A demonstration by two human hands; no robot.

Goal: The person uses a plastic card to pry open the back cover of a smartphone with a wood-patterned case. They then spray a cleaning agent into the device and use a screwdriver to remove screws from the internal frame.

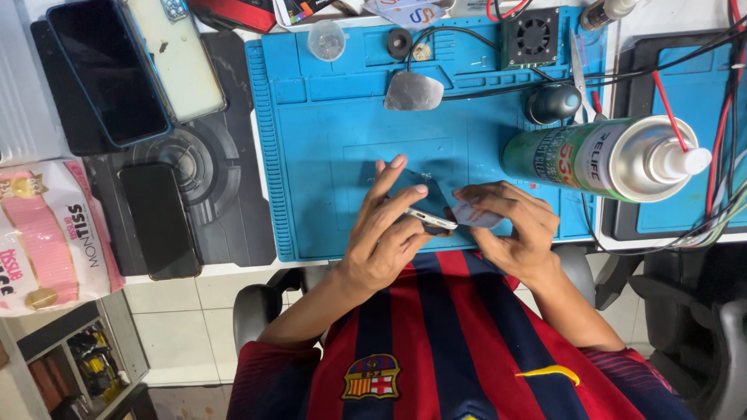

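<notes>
- A dark phone (424, 204) is gripped at its edge by the left hand (385, 237), fingers curled around it, at the frame's centre over the blue mat (327, 155).
- A small pale wipe (473, 215) is pinched by the right hand (513, 229) against the phone.
- A spray can (599, 159) lies at the right on the worktop.

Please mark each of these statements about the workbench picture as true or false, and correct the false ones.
1. The left hand holds a phone over the blue mat. True.
2. The right hand is gripping the spray can. False: it holds a small pale piece at the phone's edge; the can lies apart.
3. A tissue pack lies at the picture's left edge. True.
4. The mat is red. False: it is blue.
5. A small fan sits at the mat's top. True.
</notes>
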